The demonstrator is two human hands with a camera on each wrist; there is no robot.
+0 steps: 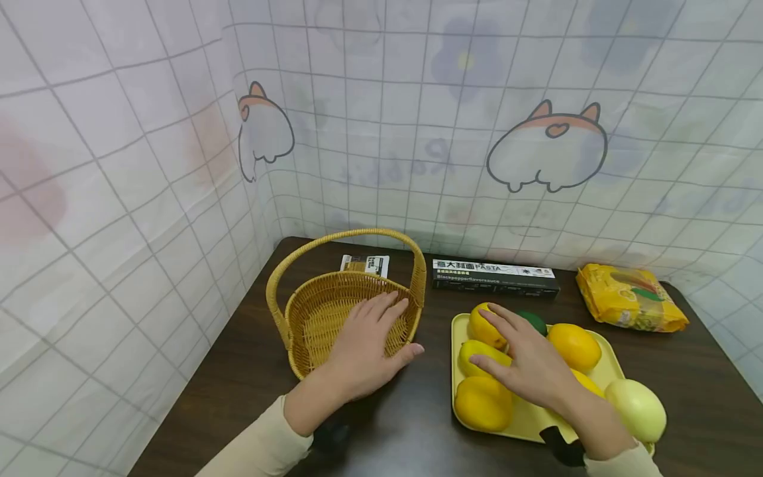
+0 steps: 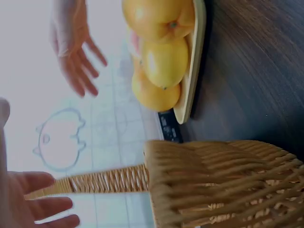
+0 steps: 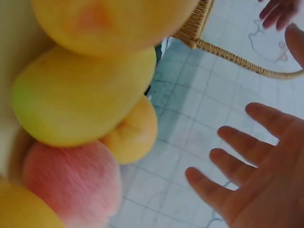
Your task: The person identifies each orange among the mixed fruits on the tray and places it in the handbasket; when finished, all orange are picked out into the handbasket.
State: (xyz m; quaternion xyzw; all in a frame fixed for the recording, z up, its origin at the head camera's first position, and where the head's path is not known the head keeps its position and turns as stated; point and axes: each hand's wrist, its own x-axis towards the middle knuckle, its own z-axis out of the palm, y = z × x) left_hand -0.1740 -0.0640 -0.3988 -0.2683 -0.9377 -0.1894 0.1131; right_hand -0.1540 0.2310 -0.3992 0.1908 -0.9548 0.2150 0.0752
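My left hand hovers over the wicker basket, its fingers extended and nothing in its grasp. In the left wrist view the basket's woven side and tall handle show beside the fingers. My right hand is held above the pale yellow tray, fingers spread, holding nothing. Around it lie an orange-yellow round fruit, a yellow mango and several others. A pink fuzzy peach shows in the right wrist view; in the head view the right hand seems to hide it.
Behind the basket lies a small packet. A black pasta box and a yellow bag stand along the back edge. A pale round fruit sits at the tray's right corner. Patterned curtains enclose the dark table.
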